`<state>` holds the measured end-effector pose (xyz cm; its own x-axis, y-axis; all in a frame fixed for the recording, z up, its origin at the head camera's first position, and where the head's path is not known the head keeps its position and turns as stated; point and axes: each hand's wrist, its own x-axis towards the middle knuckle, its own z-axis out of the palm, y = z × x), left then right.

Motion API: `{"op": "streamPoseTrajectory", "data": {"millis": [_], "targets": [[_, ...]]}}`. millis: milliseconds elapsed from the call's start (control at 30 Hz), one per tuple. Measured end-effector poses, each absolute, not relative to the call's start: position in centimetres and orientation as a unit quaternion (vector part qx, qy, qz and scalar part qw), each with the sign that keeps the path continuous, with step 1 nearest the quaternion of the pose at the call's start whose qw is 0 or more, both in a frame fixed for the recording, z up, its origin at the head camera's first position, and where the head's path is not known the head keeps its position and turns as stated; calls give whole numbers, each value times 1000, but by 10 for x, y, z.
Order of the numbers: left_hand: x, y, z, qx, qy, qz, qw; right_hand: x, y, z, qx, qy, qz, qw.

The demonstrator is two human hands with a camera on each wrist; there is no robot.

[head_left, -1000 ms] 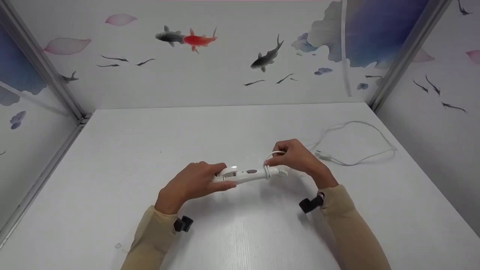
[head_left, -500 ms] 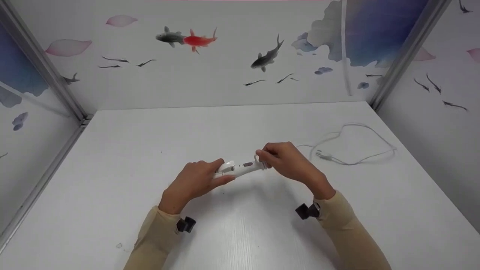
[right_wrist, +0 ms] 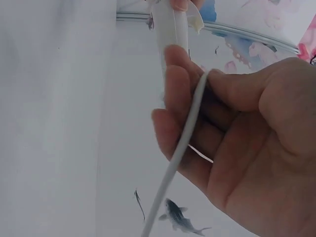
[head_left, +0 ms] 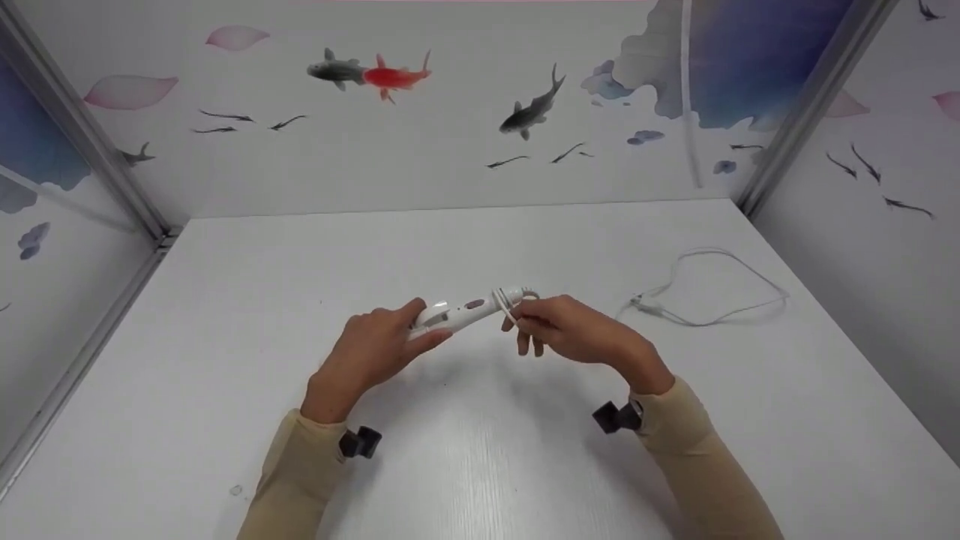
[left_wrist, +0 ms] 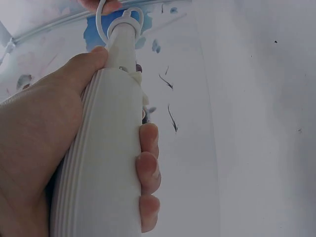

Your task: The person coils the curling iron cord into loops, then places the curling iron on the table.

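The white appliance is held above mid-table, tilted from eight toward two o'clock in the head view. The left hand grips its eight-o'clock end; the right hand pinches the cord looped round its two-o'clock end.

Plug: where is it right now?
In the head view, the plug lies on the table, right of the right hand, at the left edge of the loose loop of cord.

White walls (patterned with fish and petals) border a white table.
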<state>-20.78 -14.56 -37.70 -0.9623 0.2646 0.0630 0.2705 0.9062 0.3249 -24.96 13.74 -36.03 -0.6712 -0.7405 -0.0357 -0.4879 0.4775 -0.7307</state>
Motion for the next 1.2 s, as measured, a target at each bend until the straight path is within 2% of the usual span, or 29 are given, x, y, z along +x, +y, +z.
{"op": "streamPoseTrajectory", "data": {"millis": [233, 500, 800, 867, 1067, 1200], "targets": [[-208, -144, -378, -150, -975, -165, 3, -261, 145, -371, -374, 829, -331, 250], [-207, -146, -372, -154, -969, -194, -7, -279, 154, -388, -281, 882, -295, 236], [-204, -147, -373, -190, -958, -212, -19, -290, 161, -405, -240, 881, -331, 237], [-204, -147, -373, -197, -956, -215, -22, -291, 160, -406, -213, 893, -329, 222], [-203, -147, -374, -214, -947, -236, -44, -294, 159, -409, -217, 913, -325, 115], [-203, -143, -376, -227, -943, -237, -57, -292, 156, -407, -222, 899, -364, 97]]}}
